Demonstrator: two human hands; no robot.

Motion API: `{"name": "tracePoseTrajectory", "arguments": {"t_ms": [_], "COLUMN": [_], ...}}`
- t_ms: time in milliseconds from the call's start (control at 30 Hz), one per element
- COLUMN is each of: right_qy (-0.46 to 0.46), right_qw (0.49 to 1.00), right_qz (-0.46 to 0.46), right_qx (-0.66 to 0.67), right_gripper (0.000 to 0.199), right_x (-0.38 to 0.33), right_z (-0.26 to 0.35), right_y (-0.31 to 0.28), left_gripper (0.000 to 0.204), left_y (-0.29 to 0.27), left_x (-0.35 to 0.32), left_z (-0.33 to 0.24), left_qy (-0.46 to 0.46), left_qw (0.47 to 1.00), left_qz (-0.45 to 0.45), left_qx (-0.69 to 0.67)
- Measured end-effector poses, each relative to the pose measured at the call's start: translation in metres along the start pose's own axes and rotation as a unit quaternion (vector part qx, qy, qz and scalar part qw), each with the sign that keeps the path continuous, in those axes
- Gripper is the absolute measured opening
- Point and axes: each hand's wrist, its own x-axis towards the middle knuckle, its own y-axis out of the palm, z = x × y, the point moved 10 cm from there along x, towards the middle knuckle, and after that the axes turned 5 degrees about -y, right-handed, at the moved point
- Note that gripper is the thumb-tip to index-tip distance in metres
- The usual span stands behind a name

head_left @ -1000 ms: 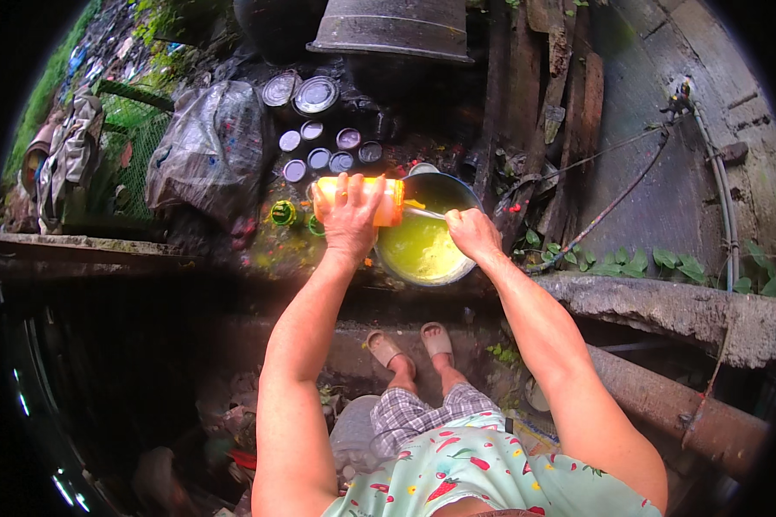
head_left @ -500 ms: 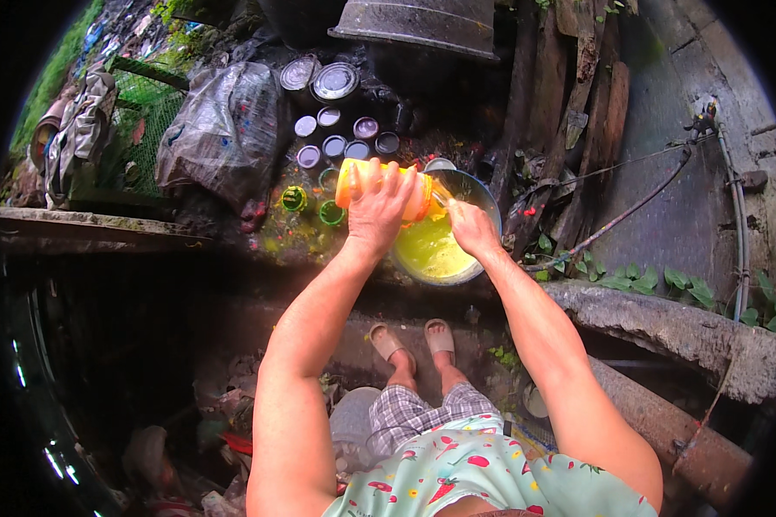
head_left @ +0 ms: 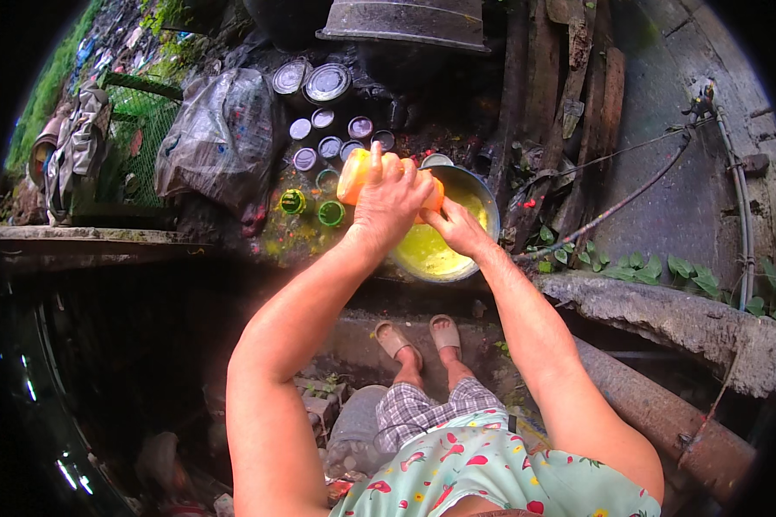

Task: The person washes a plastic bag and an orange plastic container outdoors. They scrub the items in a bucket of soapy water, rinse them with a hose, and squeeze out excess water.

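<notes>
My left hand (head_left: pixel 386 194) is wrapped over an orange-yellow plastic container (head_left: pixel 351 176), which lies tilted on its side in the air. Close against the container's right end, my right hand (head_left: pixel 459 228) has its fingers bent; whatever they grip there is hidden. Both hands are above the left part of a round basin (head_left: pixel 492 200) with a dark blue rim. Bright yellow-green liquid (head_left: pixel 429 252) with a foamy surface fills its lower part.
Several round tins and lids (head_left: pixel 328 83) stand beyond the hands, with green-rimmed lids (head_left: pixel 330 213) nearer. A grey plastic sheet (head_left: pixel 211 138) lies at left. A dark upturned tub (head_left: pixel 405 19) is at the back, and wooden planks (head_left: pixel 578 112) lean on the right.
My right hand has shifted slightly down and left against the container; the pale slender thing seen at its fingers before is now hidden. The left hand has turned a little around the container.
</notes>
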Motion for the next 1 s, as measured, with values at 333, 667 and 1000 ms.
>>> {"name": "tracePoseTrajectory", "arguments": {"t_ms": [333,667,1000], "right_qy": [-0.072,-0.006,-0.035], "right_qw": [0.981,0.986,0.998], "right_qz": [-0.043,-0.002,-0.051], "right_qx": [0.176,0.166,0.021], "right_gripper": [0.04,0.05,0.045], "right_x": [0.019,0.004,0.025], "right_z": [0.056,0.009,-0.027], "right_y": [-0.024,-0.003,0.0], "left_gripper": [0.1,0.084,0.092], "left_y": [-0.003,0.147,0.085], "left_x": [-0.03,-0.034,-0.04], "left_z": [0.065,0.01,0.061], "left_qy": [-0.281,-0.386,-0.387], "left_qw": [0.922,0.002,0.283], "left_qz": [-0.155,-0.183,-0.305], "left_qx": [-0.215,-0.904,-0.823]}}
